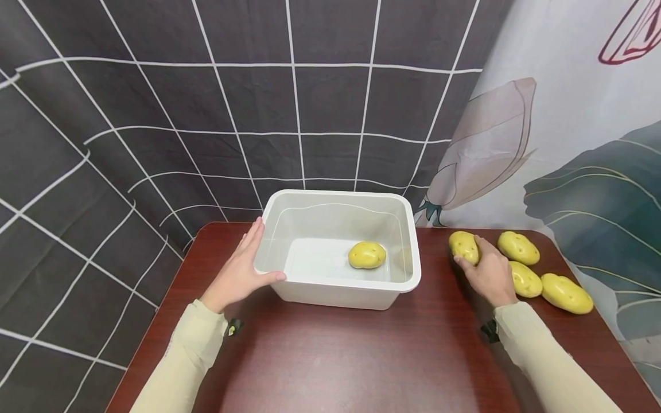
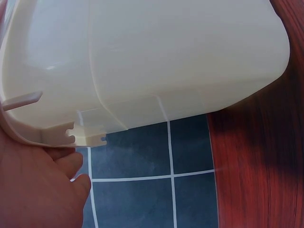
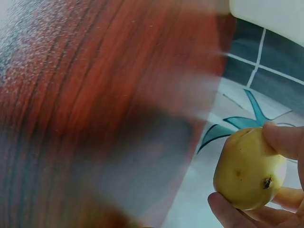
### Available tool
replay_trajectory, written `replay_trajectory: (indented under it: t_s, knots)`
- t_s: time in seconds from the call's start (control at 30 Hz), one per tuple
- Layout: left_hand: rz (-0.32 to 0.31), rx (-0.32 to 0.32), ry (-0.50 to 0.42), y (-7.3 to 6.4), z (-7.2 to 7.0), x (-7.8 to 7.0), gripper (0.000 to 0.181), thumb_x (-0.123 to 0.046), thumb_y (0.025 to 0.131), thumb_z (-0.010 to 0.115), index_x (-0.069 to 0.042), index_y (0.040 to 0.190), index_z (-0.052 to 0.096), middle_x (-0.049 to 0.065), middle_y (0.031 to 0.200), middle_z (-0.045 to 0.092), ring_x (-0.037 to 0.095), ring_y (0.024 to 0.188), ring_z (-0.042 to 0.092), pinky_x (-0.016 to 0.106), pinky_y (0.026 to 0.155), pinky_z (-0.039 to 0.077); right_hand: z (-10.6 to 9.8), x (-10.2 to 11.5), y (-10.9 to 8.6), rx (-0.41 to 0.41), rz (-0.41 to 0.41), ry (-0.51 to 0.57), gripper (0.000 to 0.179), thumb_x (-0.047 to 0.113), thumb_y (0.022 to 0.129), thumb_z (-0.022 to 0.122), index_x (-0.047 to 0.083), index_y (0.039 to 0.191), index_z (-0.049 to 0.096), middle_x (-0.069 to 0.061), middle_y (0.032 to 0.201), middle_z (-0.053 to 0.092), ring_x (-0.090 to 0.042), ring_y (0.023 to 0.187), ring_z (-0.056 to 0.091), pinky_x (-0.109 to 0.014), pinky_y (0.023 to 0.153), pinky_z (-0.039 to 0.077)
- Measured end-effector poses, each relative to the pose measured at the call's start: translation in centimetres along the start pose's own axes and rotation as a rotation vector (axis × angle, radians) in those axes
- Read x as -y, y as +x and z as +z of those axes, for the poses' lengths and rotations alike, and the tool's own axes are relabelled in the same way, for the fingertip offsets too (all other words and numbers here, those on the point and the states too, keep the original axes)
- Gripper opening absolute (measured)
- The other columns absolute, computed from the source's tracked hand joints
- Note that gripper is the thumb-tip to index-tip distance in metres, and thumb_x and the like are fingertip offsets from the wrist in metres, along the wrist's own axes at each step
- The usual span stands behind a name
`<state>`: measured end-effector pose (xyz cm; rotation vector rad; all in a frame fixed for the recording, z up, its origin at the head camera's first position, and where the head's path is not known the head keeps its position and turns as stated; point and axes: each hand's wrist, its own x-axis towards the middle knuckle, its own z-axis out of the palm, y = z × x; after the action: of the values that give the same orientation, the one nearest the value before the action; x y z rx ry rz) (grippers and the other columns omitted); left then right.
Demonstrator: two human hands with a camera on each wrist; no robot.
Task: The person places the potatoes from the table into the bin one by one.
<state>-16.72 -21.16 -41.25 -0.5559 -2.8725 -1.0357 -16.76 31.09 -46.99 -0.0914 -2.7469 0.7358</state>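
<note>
At the bin's near left corner my left hand (image 1: pixel 241 274) rests with long fingers stretched along the left rim and thumb across the front rim. The bin (image 1: pixel 338 293) is an off-white plastic tub, and one yellow potato (image 1: pixel 367 254) lies inside it, right of centre. On the right, my right hand (image 1: pixel 489 272) grips another potato (image 3: pixel 248 171) between thumb and fingers, raised against the wall cloth in the right wrist view. Beside that hand lie more potatoes: one behind (image 1: pixel 518 248), one partly covered by the hand (image 1: pixel 525 280), and one further right (image 1: pixel 567 293).
The reddish-brown wooden table (image 1: pixel 330 355) carries everything. Close behind it hangs a dark cloth (image 1: pixel 330 97) with a white grid, meeting a pale flower-patterned cloth (image 1: pixel 558 132) at the right. The bin stands near the table's back edge.
</note>
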Motion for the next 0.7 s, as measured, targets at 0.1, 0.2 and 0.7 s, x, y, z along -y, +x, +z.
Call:
replay_trajectory:
  t_s: [0.1, 0.2, 0.7]
  knots:
    - [-0.002, -0.001, -0.004, 0.0, 0.0, 0.1, 0.117, -0.048, 0.079, 0.083, -0.008, 0.162, 0.011, 0.005, 0.169, 0.007, 0.040, 0.152, 0.009, 0.063, 0.116, 0.019, -0.2, 0.3, 0.0, -0.026, -0.012, 0.014, 0.067, 0.019, 0.091, 0.074, -0.011, 0.143, 0.044, -0.036, 0.138, 0.050, -0.055, 0.118, 0.050, -0.068, 0.092, 0.041]
    - [-0.006, 0.000, -0.007, 0.0, -0.1, 0.1, 0.117, -0.050, 0.079, 0.083, -0.009, 0.162, 0.011, 0.004, 0.169, 0.006, 0.039, 0.152, 0.009, 0.064, 0.116, 0.019, -0.5, 0.7, 0.1, -0.035, -0.012, 0.022, 0.067, 0.019, 0.092, 0.073, -0.010, 0.144, 0.044, -0.034, 0.139, 0.049, -0.054, 0.120, 0.050, -0.068, 0.093, 0.041]
    - [0.007, -0.015, -0.014, -0.1, 0.1, 0.2, 0.119, -0.049, 0.077, 0.084, -0.007, 0.162, 0.012, 0.007, 0.169, 0.008, 0.044, 0.151, 0.011, 0.065, 0.116, 0.019, -1.6, 1.9, -0.1, -0.027, -0.015, 0.011, 0.070, 0.023, 0.092, 0.074, -0.007, 0.148, 0.042, -0.033, 0.141, 0.049, -0.054, 0.121, 0.050, -0.069, 0.093, 0.041]
